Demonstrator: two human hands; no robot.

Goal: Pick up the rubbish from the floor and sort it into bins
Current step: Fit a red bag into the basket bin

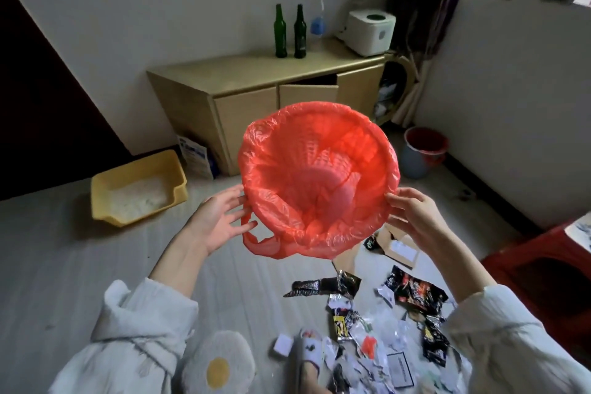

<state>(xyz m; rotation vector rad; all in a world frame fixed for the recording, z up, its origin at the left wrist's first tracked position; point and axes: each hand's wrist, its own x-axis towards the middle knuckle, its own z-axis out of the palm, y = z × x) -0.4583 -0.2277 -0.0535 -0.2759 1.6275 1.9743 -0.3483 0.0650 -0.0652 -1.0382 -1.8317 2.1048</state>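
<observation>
I hold a basket bin lined with a red plastic bag (319, 176) up in the air, its opening tilted towards me. My left hand (220, 217) is at its left rim, palm up and fingers spread, touching the bag near a loose handle loop. My right hand (412, 213) grips the right rim with curled fingers. Below on the floor lies the rubbish: black snack wrappers (415, 293), a silver-black wrapper (323, 285), several torn paper scraps (380, 358) and a flattened cardboard box (399, 248).
A second bin, blue with a red liner (422, 153), stands by the right wall. A yellow litter tray (137, 189) sits at left. A wooden cabinet (249, 86) carries two green bottles (289, 32). A red stool (543, 265) is at right. My slippered feet (310, 352) are beside the rubbish.
</observation>
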